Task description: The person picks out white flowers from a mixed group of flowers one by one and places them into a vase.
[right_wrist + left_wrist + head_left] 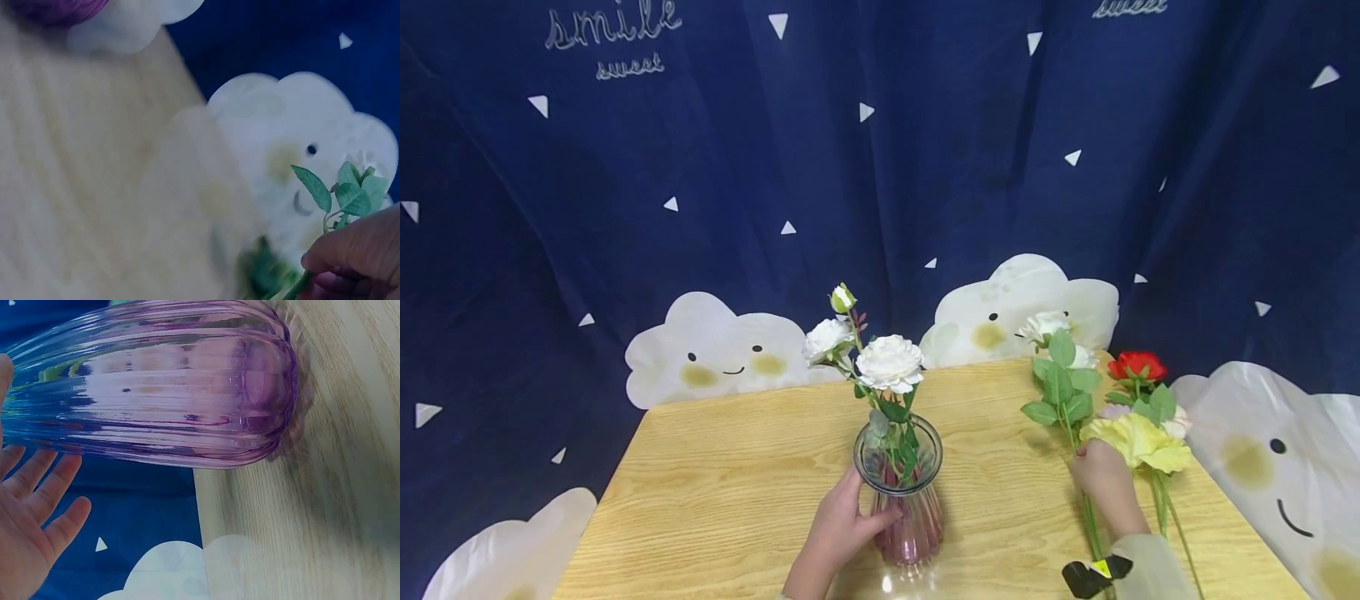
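A ribbed glass vase (pixel 910 529), pink toward its base, stands upright on the wooden table with white flowers (pixel 891 364) and a bud in it. My left hand (pixel 842 525) holds the vase from its left side, thumb across the front; in the left wrist view the fingers (pixel 47 487) lie along the opposite side of the glass (pixel 187 394). At the right, my right hand (pixel 1105 483) pinches the green stem of a white flower (pixel 1045 325) with leaves. The right wrist view shows thumb and fingers round that stem (pixel 300 286).
Beside the right hand are a yellow flower (pixel 1138 442) and a red flower (pixel 1138 365), their stems running toward the table's near edge. A black object (pixel 1086 579) with a yellow patch is by the right sleeve. A dark blue curtain (pixel 880 167) hangs behind the table (pixel 722 492).
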The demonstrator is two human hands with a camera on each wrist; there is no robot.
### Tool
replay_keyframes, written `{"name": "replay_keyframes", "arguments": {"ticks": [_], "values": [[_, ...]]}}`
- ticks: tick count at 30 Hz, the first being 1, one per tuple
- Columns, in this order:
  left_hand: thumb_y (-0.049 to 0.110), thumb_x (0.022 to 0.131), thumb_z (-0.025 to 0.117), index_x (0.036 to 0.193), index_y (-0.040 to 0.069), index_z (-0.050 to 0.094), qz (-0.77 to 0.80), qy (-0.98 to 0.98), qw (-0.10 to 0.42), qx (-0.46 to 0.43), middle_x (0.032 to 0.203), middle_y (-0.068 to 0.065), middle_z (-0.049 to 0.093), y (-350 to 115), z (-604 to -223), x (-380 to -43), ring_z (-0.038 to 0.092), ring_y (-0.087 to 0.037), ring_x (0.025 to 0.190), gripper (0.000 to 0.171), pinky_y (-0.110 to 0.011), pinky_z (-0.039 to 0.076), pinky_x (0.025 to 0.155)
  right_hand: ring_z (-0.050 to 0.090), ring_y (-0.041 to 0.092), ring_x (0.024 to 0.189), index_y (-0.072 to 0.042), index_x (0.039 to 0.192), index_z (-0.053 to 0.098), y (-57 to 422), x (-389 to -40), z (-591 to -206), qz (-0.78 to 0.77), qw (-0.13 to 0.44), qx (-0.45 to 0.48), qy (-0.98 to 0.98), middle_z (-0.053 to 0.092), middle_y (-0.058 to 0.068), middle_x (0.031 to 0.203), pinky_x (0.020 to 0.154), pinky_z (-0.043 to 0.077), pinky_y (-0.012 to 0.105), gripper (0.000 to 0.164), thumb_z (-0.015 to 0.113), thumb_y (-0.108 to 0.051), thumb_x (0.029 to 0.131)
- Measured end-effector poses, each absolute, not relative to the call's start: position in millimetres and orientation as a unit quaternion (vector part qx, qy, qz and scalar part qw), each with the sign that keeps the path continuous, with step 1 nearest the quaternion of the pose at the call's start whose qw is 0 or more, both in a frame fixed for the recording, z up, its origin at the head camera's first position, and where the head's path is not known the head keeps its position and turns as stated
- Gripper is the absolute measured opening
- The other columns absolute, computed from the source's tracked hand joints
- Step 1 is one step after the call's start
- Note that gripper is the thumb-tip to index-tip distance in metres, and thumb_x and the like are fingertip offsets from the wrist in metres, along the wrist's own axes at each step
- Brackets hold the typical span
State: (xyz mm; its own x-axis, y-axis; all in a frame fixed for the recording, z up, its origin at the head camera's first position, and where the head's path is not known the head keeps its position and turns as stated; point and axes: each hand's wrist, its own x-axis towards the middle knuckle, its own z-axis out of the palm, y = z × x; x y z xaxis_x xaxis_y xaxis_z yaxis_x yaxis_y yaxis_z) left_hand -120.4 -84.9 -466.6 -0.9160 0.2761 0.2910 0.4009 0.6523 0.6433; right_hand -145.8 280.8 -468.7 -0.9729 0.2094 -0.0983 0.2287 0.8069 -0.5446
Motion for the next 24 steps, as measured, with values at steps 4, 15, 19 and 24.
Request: {"name": "replay_keyframes", "arguments": {"ticks": [4,15,19,24], "values": [[0.061,0.069,0.057,0.138,0.034,0.024,-0.370,-0.906,0.085,-0.187,0.136,-0.003,0.047,-85,-467,-121,0.052,-0.026,0.115,0.081,-0.051,0.048,0.091,0.048,0.020,0.057,0.008,0.080,0.053,272,-151,-446,-0.276,-0.011,0.100,0.956,0.056,0.019,0.069,0.051,0.044,0.034,0.019,0.043,-0.008,0.075],[0.058,0.069,0.061,0.136,0.033,0.028,-0.378,-0.905,0.072,-0.179,0.134,-0.003,0.049,-84,-465,-119,0.053,-0.027,0.114,0.079,-0.052,0.048,0.091,0.057,0.029,0.074,0.007,0.094,0.055,235,-154,-394,-0.284,-0.136,0.082,0.946,0.062,0.020,0.084,0.065,0.048,0.044,0.026,0.047,-0.011,0.077],[0.059,0.068,0.060,0.135,0.031,0.031,-0.378,-0.906,0.072,-0.178,0.132,-0.004,0.050,-84,-465,-119,0.053,-0.027,0.114,0.078,-0.051,0.048,0.091,0.057,0.028,0.073,0.004,0.090,0.056,223,-154,-379,-0.292,-0.178,0.073,0.937,0.061,0.018,0.081,0.067,0.048,0.044,0.022,0.047,-0.010,0.076],[0.059,0.069,0.060,0.135,0.030,0.032,-0.377,-0.905,0.075,-0.180,0.132,-0.004,0.051,-85,-464,-119,0.053,-0.026,0.113,0.078,-0.050,0.048,0.092,0.058,0.026,0.075,0.003,0.091,0.056,209,-155,-362,-0.305,-0.205,0.060,0.928,0.062,0.018,0.082,0.070,0.048,0.044,0.021,0.048,-0.012,0.078]]}}
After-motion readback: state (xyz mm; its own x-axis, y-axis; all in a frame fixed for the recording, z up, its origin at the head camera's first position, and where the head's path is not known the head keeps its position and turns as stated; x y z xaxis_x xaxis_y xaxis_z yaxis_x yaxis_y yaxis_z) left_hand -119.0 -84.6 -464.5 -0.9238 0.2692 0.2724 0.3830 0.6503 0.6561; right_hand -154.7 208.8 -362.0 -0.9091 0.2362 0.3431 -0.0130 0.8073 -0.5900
